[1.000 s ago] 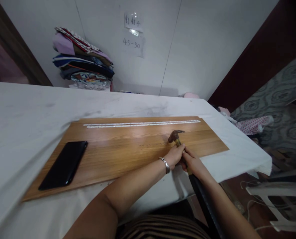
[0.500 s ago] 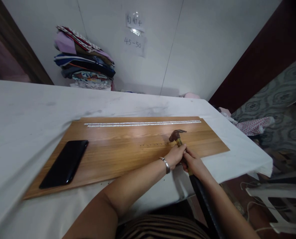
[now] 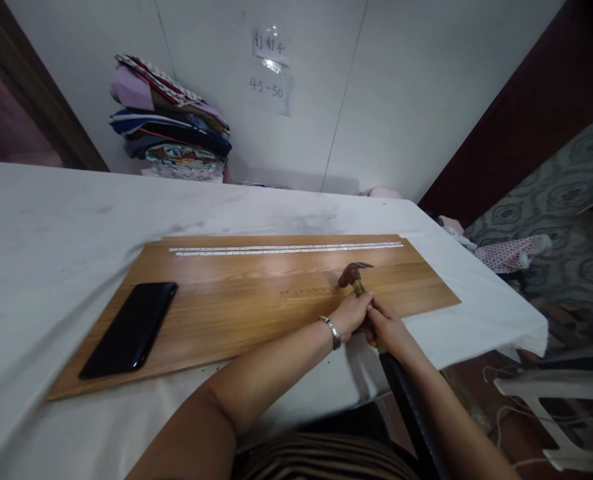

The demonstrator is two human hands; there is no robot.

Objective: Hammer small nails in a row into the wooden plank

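Observation:
A claw hammer with a rusty head is held low over the right half of a wood-grain board. My right hand is closed round its handle. My left hand, with a silver bracelet at the wrist, is closed over the handle just below the head, touching my right hand; its fingertips are partly hidden. A short row of small nails runs along the board, ending beside the hammer head. Whether the head touches the board, I cannot tell.
Two white measuring strips lie along the board's far side. A black phone rests on its left end. The board lies on a white-covered table. Folded clothes are stacked against the wall, and a white stool stands at lower right.
The hammer head has sunk very slightly towards the board. Both hands stay in nearly the same place.

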